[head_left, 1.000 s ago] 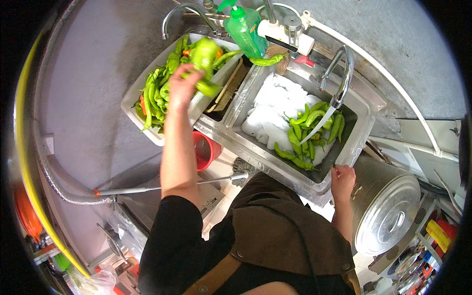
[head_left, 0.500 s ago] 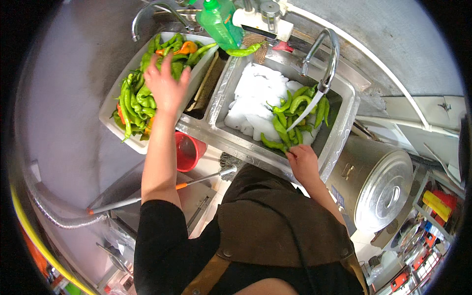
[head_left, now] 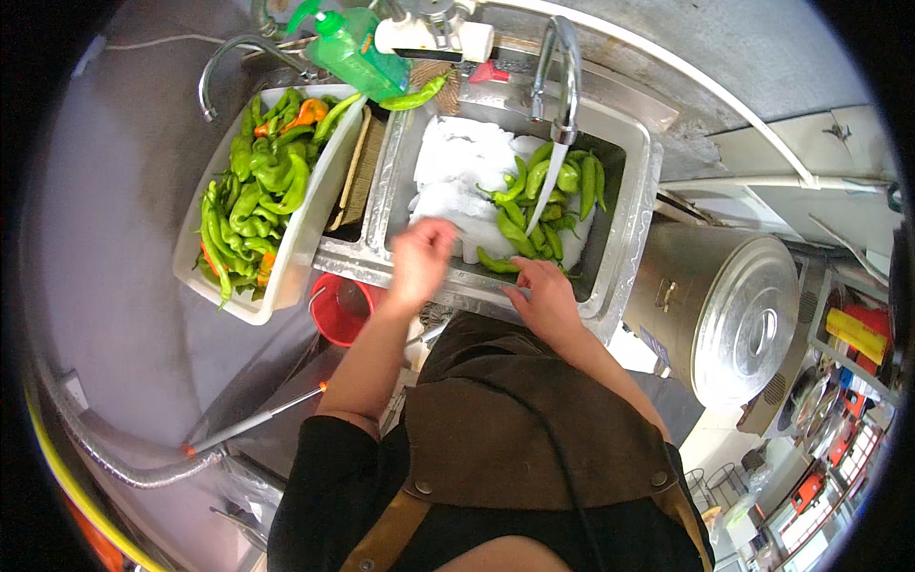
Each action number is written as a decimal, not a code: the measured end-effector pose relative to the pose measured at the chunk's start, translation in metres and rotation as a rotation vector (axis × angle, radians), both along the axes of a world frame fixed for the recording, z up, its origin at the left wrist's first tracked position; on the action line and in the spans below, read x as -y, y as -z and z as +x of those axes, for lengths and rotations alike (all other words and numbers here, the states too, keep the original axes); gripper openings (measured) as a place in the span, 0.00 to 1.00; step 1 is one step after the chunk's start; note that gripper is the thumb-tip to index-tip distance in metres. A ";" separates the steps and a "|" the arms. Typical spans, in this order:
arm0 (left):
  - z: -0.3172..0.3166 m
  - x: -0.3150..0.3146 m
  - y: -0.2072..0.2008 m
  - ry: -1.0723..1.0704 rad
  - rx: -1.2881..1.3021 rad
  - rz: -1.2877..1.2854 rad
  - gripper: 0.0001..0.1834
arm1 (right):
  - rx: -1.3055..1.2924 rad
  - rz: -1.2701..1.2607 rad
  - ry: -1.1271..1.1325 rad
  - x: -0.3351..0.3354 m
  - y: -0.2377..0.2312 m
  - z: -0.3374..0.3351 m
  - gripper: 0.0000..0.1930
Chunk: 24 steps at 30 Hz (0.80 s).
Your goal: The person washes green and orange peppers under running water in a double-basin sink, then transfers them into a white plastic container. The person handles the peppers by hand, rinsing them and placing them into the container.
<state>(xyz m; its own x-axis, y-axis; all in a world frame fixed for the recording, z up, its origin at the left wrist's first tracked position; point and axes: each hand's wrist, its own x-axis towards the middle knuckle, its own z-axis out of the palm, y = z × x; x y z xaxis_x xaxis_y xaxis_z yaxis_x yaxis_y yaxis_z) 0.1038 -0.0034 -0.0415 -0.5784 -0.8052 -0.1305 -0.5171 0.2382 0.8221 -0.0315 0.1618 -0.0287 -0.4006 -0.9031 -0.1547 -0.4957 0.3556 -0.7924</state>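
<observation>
My left hand (head_left: 424, 262) hangs over the near left edge of the metal sink (head_left: 398, 195), its fingers bent and blurred. Whether anything is in it cannot be made out. My right hand (head_left: 545, 294) is at the sink's near edge, thumb apart from the fingers, fingertips beside the nearest green pepper (head_left: 496, 263). Long green peppers (head_left: 538, 181) lie in the sink's right part, on and beside a white foamy-looking mass (head_left: 462, 172). Water runs onto them from a curved faucet (head_left: 569, 86). On the left, a white tub (head_left: 303, 257) is heaped with green and some orange peppers (head_left: 250, 205).
A green pump bottle (head_left: 357, 52) stands behind the sinks, with a lone green pepper (head_left: 415, 93) near its base. Below the sink edge is a red bucket (head_left: 340, 310). A large lidded metal pot (head_left: 748, 319) stands on the right. A second faucet (head_left: 214, 76) arches behind the tub.
My left hand has left the peppers in the tub and swung right to the sink. My right hand stays by the sink's near edge, its thumb now spread. The whole view has shifted.
</observation>
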 end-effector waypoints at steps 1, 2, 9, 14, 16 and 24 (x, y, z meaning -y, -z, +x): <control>0.004 0.023 0.016 -0.056 -0.026 -0.069 0.06 | -0.007 0.006 0.036 -0.005 -0.001 -0.001 0.20; 0.008 0.043 0.032 -0.114 -0.053 -0.139 0.12 | -0.014 0.010 0.070 -0.011 -0.001 -0.002 0.21; -0.043 0.055 0.048 0.266 0.568 -0.354 0.47 | -0.005 0.082 0.313 -0.069 0.010 -0.022 0.20; -0.106 0.029 0.140 0.368 0.590 -0.024 0.45 | 0.016 0.145 0.457 -0.114 0.025 -0.020 0.17; -0.132 0.018 0.146 0.328 0.707 -0.061 0.45 | 0.015 0.190 0.504 -0.127 0.021 -0.015 0.15; -0.164 -0.024 0.187 0.207 0.637 -0.317 0.44 | 0.072 0.212 0.595 -0.161 0.037 -0.001 0.14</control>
<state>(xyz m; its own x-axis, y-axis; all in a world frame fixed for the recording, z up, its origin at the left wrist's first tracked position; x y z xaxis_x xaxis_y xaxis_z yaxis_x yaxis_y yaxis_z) -0.0600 0.0201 -0.2282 -0.6124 -0.7425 -0.2714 -0.7897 0.5588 0.2531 -0.0325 0.3229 -0.0660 -0.8062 -0.4762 -0.3510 -0.1134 0.7068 -0.6983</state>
